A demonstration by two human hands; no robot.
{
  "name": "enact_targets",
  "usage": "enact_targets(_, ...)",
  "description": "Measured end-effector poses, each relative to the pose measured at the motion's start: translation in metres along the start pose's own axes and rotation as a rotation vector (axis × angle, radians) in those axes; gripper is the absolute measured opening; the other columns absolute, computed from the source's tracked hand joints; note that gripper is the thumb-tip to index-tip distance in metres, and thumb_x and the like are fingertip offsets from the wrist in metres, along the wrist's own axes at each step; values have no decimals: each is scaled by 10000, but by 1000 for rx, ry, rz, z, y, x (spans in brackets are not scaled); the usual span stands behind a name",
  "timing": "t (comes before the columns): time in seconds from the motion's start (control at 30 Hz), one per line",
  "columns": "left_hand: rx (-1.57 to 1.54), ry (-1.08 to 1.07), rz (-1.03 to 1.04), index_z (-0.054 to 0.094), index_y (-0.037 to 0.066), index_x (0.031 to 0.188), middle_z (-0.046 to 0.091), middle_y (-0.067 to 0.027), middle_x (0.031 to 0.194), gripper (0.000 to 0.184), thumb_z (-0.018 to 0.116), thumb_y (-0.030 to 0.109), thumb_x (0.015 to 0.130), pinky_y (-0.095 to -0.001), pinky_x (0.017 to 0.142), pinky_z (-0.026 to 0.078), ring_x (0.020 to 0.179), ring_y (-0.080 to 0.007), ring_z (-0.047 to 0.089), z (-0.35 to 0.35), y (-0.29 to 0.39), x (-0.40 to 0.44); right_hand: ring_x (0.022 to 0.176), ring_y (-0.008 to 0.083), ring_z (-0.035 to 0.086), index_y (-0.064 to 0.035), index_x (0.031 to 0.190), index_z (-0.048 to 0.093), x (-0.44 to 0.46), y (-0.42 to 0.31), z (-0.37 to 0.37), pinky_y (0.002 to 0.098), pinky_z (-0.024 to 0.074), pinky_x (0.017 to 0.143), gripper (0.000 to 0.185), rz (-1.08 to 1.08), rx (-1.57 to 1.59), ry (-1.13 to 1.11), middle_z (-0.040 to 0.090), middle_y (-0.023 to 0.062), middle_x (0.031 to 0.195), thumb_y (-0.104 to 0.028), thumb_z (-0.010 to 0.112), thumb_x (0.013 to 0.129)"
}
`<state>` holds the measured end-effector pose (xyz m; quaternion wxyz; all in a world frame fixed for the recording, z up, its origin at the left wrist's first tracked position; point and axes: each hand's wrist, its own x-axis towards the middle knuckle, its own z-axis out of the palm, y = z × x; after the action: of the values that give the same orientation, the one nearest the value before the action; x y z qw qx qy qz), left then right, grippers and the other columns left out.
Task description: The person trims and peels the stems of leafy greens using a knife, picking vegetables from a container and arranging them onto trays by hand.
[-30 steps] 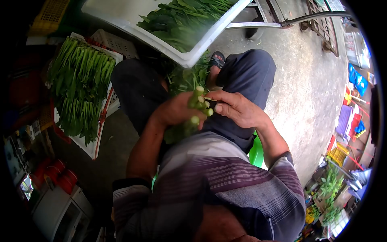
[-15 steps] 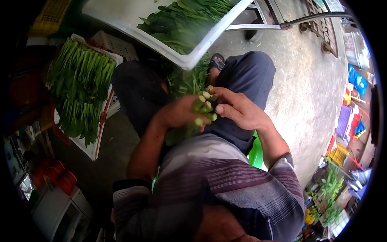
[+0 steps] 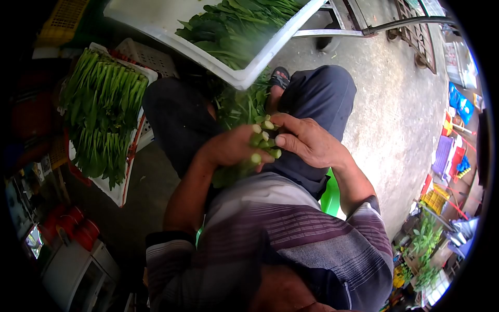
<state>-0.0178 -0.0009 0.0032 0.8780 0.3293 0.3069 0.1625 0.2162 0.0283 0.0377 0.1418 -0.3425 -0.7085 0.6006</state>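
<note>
My left hand (image 3: 231, 145) is closed around a bunch of leafy green stems (image 3: 255, 157), their pale cut ends pointing toward my right hand. The leaves of this bunch are mostly hidden below the hand. My right hand (image 3: 309, 140) has its thumb and forefinger curled at the cut ends, with the forefinger on a stem at the top of the bunch. Between my legs lies a heap of loose leaves and stems (image 3: 241, 106), partly under the tray's corner.
A white foam tray (image 3: 241, 78) holding leafy greens (image 3: 223, 34) juts over my knees. At left, bundled greens (image 3: 104, 114) are stacked on a white and red crate (image 3: 126, 190). A metal frame (image 3: 332, 34) stands at the upper right. A green stool (image 3: 330, 195) shows beneath me.
The stem ends have shifted slightly in my hands, and the right thumb has moved a little to the left. Both hands stay at the bunch.
</note>
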Motion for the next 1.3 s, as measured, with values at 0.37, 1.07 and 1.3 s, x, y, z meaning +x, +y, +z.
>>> enact_targets(0.37,12,-35,-13,637,-4,1061,664,-39,851,239,745,70,861,-279,646,523,726,-129,649,-2,-4,0,908,380,697,15,1347,525,-5,6,-9,404,529,795,419,43,-10,-84,695,237,958,-238,573,1016)
enact_targets(1.07,29,-82,-26,657,11,1049,673,-47,754,216,756,121,891,-224,528,463,630,-98,626,0,-5,4,901,412,679,-1,1332,528,-6,5,-10,439,520,789,411,48,37,-149,692,245,941,-268,558,1021)
enact_targets(1.3,69,-91,-27,646,18,1048,670,-37,748,234,768,131,884,-228,521,460,614,-98,619,-2,-3,2,955,365,695,0,1340,557,-6,1,-17,405,523,837,389,160,93,-226,701,229,1027,-238,557,1033)
